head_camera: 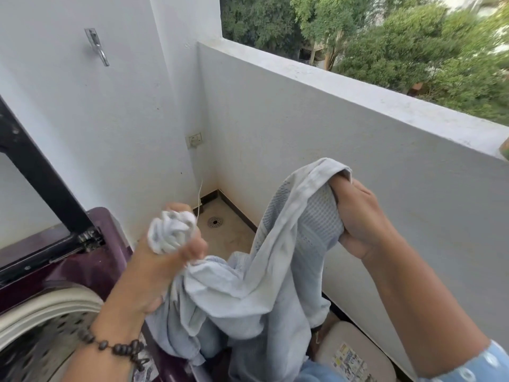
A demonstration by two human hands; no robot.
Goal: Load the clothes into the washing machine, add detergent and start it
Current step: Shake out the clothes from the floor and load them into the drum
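Note:
A pale blue-grey garment (248, 293) hangs between both hands, above and to the right of the washing machine. My left hand (165, 260) grips a bunched white end of it, just right of the machine's rim. My right hand (358, 216) holds the other end higher up, near the balcony wall. The maroon top-loading washing machine (91, 260) sits at the lower left with its dark-framed lid (41, 172) raised. Its perforated drum (41, 334) is open below my left forearm. No detergent is in view.
A white parapet wall (358, 128) runs along the right. The corner floor holds a drain (215, 221) and a cord hanging from a wall socket (195, 140). A beige container (355, 351) with a sticker stands at the lower right. A metal hook (97, 46) is on the left wall.

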